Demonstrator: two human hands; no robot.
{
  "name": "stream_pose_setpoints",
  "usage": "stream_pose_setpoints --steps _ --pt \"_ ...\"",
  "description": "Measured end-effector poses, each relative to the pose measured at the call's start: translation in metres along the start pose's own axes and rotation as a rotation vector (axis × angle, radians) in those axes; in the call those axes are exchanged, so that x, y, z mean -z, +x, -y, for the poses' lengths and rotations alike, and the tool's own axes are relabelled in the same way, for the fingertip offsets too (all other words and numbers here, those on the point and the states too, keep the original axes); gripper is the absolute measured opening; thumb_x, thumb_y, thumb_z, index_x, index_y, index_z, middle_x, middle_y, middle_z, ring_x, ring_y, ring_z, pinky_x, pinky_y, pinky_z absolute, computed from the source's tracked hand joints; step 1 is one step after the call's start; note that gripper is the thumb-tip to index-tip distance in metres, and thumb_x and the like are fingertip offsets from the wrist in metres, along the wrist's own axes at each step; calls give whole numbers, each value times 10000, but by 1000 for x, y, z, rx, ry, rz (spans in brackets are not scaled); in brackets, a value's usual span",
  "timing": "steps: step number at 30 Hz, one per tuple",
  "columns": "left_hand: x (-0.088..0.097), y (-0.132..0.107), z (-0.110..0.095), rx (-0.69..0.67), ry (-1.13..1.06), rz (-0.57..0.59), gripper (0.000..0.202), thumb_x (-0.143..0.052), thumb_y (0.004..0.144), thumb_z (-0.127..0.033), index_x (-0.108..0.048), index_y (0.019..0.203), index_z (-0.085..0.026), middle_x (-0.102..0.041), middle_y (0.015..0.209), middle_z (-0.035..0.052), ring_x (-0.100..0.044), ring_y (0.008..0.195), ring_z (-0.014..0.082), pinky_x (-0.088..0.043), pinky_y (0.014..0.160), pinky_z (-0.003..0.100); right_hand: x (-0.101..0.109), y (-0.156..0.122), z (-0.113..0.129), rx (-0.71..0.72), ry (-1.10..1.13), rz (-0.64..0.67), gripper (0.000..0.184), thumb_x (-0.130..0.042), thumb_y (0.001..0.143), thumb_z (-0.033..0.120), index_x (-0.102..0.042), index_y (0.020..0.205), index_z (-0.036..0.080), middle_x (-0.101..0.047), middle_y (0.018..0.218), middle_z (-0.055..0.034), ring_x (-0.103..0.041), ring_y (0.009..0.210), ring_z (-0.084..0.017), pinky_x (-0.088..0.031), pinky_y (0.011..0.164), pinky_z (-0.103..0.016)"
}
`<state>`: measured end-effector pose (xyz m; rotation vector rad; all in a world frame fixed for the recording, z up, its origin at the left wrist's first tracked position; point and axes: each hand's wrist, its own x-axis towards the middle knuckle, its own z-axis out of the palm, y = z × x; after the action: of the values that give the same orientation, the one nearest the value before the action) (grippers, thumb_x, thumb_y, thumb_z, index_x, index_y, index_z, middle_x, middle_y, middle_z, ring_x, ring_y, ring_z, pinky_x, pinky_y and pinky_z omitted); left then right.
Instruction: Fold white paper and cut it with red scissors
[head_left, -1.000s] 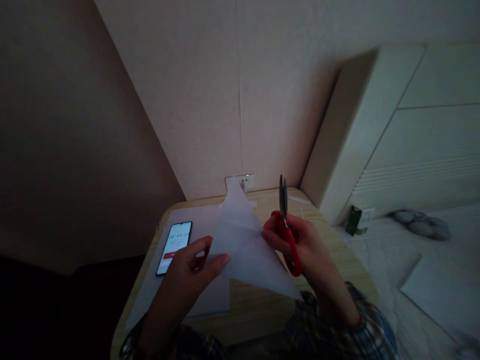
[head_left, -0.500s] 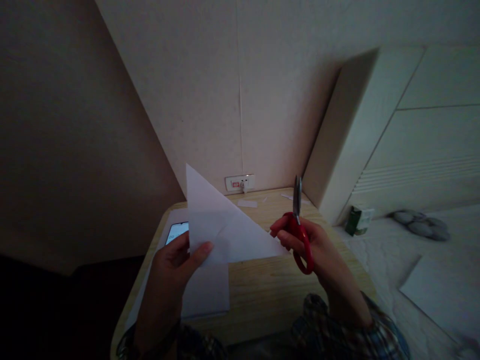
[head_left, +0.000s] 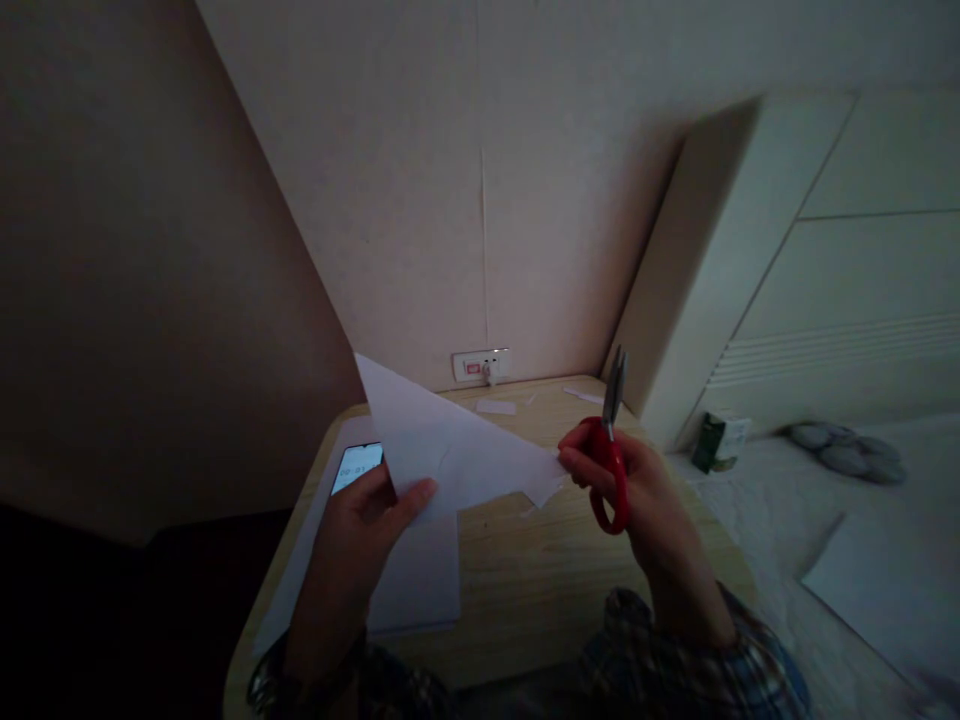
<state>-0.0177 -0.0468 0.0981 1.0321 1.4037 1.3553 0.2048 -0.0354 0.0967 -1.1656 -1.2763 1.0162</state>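
Observation:
My left hand pinches a folded, triangular sheet of white paper near its lower left edge, thumb on top. The paper is held up above the table, and its right corner is bent down. With its fingertips my right hand touches that right corner. Red-handled scissors hang in the same hand, the handle around its fingers and the metal blades pointing up, away from the paper. Beneath the left hand lie more white sheets and a phone with a lit screen, partly hidden.
Several paper scraps lie at the back of the wooden table. Behind it is a wall socket with a plug in it. On the bed at the right are a small green-and-white box, a grey item and a white sheet or board.
The paper's right corner has gone from flat to bent down under my right fingertips. Its top point has dipped and shifted left. The scissors have moved slightly right with my hand.

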Motion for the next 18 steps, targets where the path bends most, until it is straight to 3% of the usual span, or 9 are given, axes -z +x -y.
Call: stream_pose_setpoints --steps 7,11,13,18 --pt "-13 7 14 -21 -221 -138 276 -786 565 -291 -701 791 -155 -737 789 33 -656 756 188 -490 693 274 7 3 -11 -47 45 -126 184 -683 689 337 -636 743 167 -577 647 2 -466 560 -120 -361 512 -245" --pt "-32 4 21 23 -374 -98 349 -783 575 -250 -681 888 -134 -736 857 52 -656 858 203 -478 801 313 -5 1 -15 -34 102 -164 212 -679 707 365 -633 770 168 -607 683 -15 -471 565 -126 -367 503 -245" --pt "-40 1 21 29 -422 -14 339 -756 616 -234 -673 926 -126 -731 893 59 -650 887 203 -462 840 324 -13 -1 -16 -36 146 -153 215 -678 713 371 -632 777 171 -616 691 -12 -471 563 -121 -369 502 -240" --pt "-49 -3 17 58 -498 57 316 -720 653 -204 -666 957 -139 -730 878 41 -651 833 180 -474 757 281 -22 1 -19 -62 159 -74 242 -659 721 383 -632 815 161 -612 687 -11 -472 551 -114 -380 508 -234"
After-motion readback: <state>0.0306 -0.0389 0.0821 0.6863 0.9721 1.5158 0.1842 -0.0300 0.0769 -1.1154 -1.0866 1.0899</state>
